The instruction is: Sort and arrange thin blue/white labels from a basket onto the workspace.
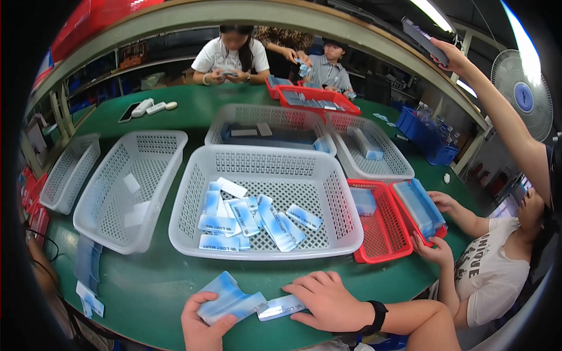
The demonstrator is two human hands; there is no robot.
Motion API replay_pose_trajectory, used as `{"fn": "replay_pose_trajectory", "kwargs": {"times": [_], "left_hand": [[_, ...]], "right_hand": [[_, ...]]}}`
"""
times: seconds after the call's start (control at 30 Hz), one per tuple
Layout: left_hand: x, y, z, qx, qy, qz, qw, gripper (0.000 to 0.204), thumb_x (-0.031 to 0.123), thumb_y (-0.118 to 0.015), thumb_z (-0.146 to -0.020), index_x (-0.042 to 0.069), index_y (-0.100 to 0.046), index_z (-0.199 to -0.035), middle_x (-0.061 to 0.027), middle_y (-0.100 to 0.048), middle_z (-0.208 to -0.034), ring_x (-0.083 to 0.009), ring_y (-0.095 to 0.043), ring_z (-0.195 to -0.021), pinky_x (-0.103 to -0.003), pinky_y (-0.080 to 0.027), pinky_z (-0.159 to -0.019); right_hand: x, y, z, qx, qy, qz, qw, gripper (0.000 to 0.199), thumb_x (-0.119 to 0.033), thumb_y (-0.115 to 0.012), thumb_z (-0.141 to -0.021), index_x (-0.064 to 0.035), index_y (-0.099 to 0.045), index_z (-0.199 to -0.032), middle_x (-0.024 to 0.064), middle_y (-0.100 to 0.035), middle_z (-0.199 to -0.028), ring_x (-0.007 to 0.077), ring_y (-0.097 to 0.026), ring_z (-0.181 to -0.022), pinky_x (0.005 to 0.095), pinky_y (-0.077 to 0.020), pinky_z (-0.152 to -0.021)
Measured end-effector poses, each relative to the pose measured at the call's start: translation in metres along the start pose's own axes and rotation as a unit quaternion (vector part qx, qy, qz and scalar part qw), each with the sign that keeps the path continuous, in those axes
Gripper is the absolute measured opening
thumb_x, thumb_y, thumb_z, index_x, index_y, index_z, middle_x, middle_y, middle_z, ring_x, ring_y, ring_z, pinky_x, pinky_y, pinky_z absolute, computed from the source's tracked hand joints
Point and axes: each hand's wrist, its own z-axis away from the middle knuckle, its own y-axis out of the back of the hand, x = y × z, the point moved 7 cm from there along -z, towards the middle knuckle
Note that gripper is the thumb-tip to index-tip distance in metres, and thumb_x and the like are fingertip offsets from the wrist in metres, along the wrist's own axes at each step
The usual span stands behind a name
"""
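Observation:
My left hand (199, 322) is wrapped round a fanned stack of flat blue-and-white rectangular pieces (227, 297), just above the green table (152, 286). Fingers of my right hand (335, 305), with a dark band on its wrist, press on a single blue-and-white flat piece (277, 308). That piece's left end meets the stack's right edge. Beyond my hands stands a white perforated basket (266, 255), where several similar loose pieces (246, 217) lie in a heap. Exactly what the pieces are does not show.
Left is another white basket (126, 240) with a few pieces. Red baskets (383, 255) stand right, one touched by a co-worker's hands (436, 251). More pieces (89, 299) lie at the left table edge. Overhead runs a beam (234, 11). People sit across the table.

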Motion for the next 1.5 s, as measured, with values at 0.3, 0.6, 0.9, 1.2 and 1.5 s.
{"fn": "replay_pose_trajectory", "kwargs": {"times": [0.3,0.6,0.9,1.2,1.5], "left_hand": [[-0.008,0.002,-0.005,-0.008,0.001,-0.056,0.998,0.047,-0.002,-0.075,-0.069,0.005,-0.054,-0.111,-0.0071,-0.054,-0.109,-0.0185,-0.054,-0.105,-0.031,-0.043,-0.095],[-0.014,-0.009,-0.010,-0.092,0.041,0.027,0.995,0.042,-0.004,-0.073,-0.078,0.000,-0.052,-0.114,-0.0102,-0.059,-0.106,-0.0161,-0.060,-0.095,-0.027,-0.051,-0.084],[-0.028,-0.002,0.008,-0.075,0.014,-0.020,0.997,0.038,-0.004,-0.071,-0.079,0.004,-0.051,-0.111,-0.0074,-0.057,-0.105,-0.0154,-0.060,-0.098,-0.027,-0.051,-0.082],[-0.038,-0.012,0.003,-0.039,0.009,0.021,0.999,0.036,-0.002,-0.073,-0.078,0.005,-0.052,-0.107,-0.0091,-0.058,-0.106,-0.0157,-0.060,-0.097,-0.028,-0.052,-0.083],[-0.044,-0.030,0.001,-0.060,0.028,0.012,0.998,0.038,-0.005,-0.073,-0.079,0.006,-0.051,-0.108,-0.0089,-0.058,-0.108,-0.0169,-0.060,-0.100,-0.030,-0.052,-0.086]], "right_hand": [[-0.001,0.016,0.015,-0.074,-0.045,-0.068,0.994,0.073,-0.032,-0.070,-0.081,-0.0018,-0.037,-0.139,0.0201,-0.047,-0.129,0.0391,-0.044,-0.118,0.0474,-0.0350,-0.098],[0.011,0.003,0.028,0.086,-0.139,-0.223,0.961,0.074,-0.028,-0.080,-0.073,-0.0023,-0.046,-0.135,0.0175,-0.052,-0.127,0.0311,-0.051,-0.117,0.0383,-0.0392,-0.100],[-0.004,-0.031,0.026,0.044,-0.053,-0.127,0.989,0.078,-0.027,-0.081,-0.068,-0.0053,-0.046,-0.134,0.0146,-0.049,-0.133,0.0346,-0.042,-0.123,0.0423,-0.0335,-0.104],[0.015,-0.033,0.022,0.066,-0.072,-0.172,0.980,0.080,-0.013,-0.082,-0.063,-0.0064,-0.046,-0.135,0.0124,-0.055,-0.126,0.0303,-0.048,-0.116,0.0389,-0.0390,-0.099],[0.026,-0.032,0.024,0.093,-0.098,-0.237,0.962,0.078,0.000,-0.078,-0.063,-0.0087,-0.048,-0.135,0.0070,-0.063,-0.115,0.0217,-0.057,-0.103,0.0318,-0.0437,-0.089]]}}
